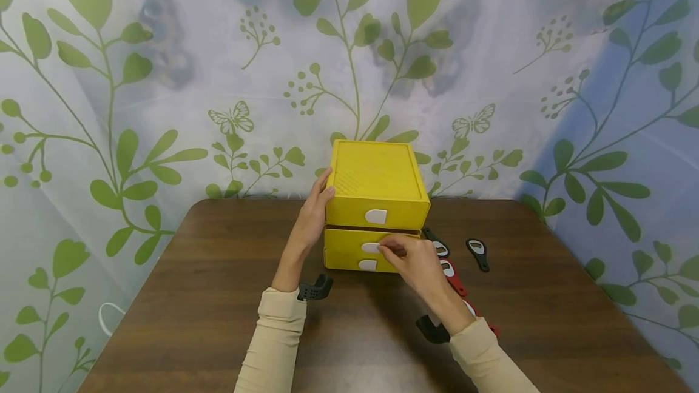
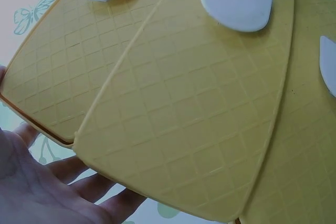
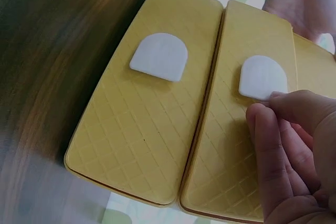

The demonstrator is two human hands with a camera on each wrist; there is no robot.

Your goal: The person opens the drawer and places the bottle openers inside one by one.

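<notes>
A yellow drawer box [image 1: 377, 168] with three stacked drawers and white pull tabs stands on the table. Its middle drawer [image 2: 184, 93] juts out a little beyond the other two. My right hand [image 1: 412, 256] pinches that drawer's white tab [image 3: 262, 77] between thumb and fingers. Against the box's left side rests my left hand [image 1: 312, 214], its fingers extended along the wall. The top drawer's tab [image 1: 375, 216] and the bottom drawer's tab [image 3: 160, 56] are untouched. What lies inside the drawers is hidden.
Right of the box lie several bottle openers: a black one [image 1: 477, 253] apart, another black one [image 1: 438, 247] beside the box, and red ones [image 1: 454, 278] partly behind my right arm. A patterned curtain [image 1: 262, 77] hangs behind the brown table [image 1: 207, 296].
</notes>
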